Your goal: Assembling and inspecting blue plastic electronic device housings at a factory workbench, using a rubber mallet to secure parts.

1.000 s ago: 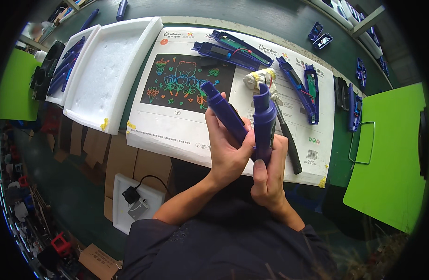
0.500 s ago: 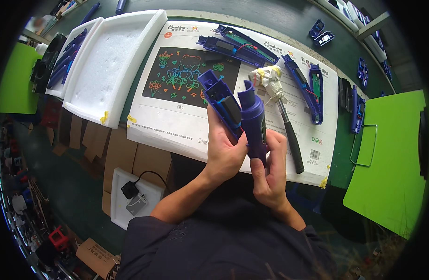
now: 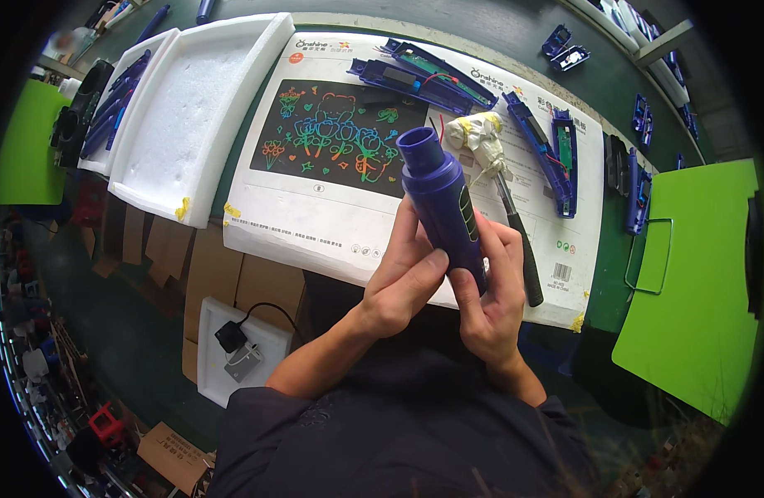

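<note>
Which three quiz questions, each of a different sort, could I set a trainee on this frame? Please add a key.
1. True or false: the left hand and the right hand both hold the blue tube.
2. Multiple choice: the handle of the black-gripped hammer lies on which side of the blue tube, as the person sees it? A, left; B, right.
3. Count: how many large bright green panels show in the head view?

Key: 1, true, with fingers of both hands around it. 2, B. 3, two: one toward each side of the picture.
</note>
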`<state>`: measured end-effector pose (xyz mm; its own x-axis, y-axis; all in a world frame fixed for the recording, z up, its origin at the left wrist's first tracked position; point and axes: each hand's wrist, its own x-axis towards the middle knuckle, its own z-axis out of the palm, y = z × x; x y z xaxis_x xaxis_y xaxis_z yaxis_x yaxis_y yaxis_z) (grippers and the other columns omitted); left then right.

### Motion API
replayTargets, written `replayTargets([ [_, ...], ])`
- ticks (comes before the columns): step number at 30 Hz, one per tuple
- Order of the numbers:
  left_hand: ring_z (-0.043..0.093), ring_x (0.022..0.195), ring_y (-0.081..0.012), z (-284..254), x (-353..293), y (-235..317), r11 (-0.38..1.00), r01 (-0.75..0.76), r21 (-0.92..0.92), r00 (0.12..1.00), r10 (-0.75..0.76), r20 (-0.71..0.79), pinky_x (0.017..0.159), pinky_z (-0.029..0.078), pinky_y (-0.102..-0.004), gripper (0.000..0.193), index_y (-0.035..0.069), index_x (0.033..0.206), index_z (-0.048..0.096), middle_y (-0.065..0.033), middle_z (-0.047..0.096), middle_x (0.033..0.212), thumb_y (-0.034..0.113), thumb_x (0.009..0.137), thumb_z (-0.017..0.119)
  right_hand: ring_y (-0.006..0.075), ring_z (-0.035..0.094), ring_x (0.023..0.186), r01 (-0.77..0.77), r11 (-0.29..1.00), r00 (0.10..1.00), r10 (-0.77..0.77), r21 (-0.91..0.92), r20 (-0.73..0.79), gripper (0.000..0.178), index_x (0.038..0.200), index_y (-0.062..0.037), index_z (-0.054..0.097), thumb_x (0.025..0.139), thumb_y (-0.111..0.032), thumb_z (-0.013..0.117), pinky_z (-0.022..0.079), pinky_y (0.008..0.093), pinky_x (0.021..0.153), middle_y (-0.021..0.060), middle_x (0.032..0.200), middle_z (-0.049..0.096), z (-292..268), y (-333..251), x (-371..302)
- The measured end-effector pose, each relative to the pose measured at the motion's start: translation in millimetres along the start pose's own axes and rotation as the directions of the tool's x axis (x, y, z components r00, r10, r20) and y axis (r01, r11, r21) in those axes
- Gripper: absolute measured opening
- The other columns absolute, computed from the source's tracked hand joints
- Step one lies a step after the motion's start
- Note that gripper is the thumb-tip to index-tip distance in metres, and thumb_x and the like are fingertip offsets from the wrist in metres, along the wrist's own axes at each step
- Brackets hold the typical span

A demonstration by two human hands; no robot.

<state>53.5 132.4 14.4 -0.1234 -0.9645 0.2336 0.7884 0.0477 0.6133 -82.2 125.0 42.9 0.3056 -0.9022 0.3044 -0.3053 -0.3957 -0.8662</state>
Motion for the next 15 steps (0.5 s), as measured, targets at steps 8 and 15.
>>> replayTargets([
  [8, 0.04, 0.132, -0.0224, -2.3, -1.7, -14.0, 0.969, -0.123, -0.215, 0.992, 0.114, -0.057, 0.108, 0.035, -0.0389, 0.064, 0.004, 0.151, 0.009, -0.0151, 0.036, 0.144, 0.011, 0.1, 0.046, 0.0263, 0.054, 0.101, 0.014, 1.0, 0.998, -0.015, -0.005, -0.053, 0.054, 0.134, 0.0022, 0.05, 0.082, 0.002, 0.064, 0.044, 0.0324, 0.09, 0.0154, 0.112, 0.051, 5.2, -1.2, 0.5],
  [15, 0.044, 0.129, -0.0236, -0.7, 0.4, -14.0, 0.977, -0.21, -0.028, 0.977, 0.209, -0.035, 0.107, 0.036, -0.039, 0.066, 0.002, 0.151, 0.009, -0.0149, 0.04, 0.141, 0.009, 0.099, 0.049, 0.0256, 0.056, 0.098, -0.065, 0.998, 0.998, 0.065, 0.026, -0.009, 0.052, 0.134, 0.0016, 0.051, 0.084, 0.001, 0.065, 0.045, 0.0298, 0.087, 0.0154, 0.108, 0.053, -1.1, -0.1, -2.3],
])
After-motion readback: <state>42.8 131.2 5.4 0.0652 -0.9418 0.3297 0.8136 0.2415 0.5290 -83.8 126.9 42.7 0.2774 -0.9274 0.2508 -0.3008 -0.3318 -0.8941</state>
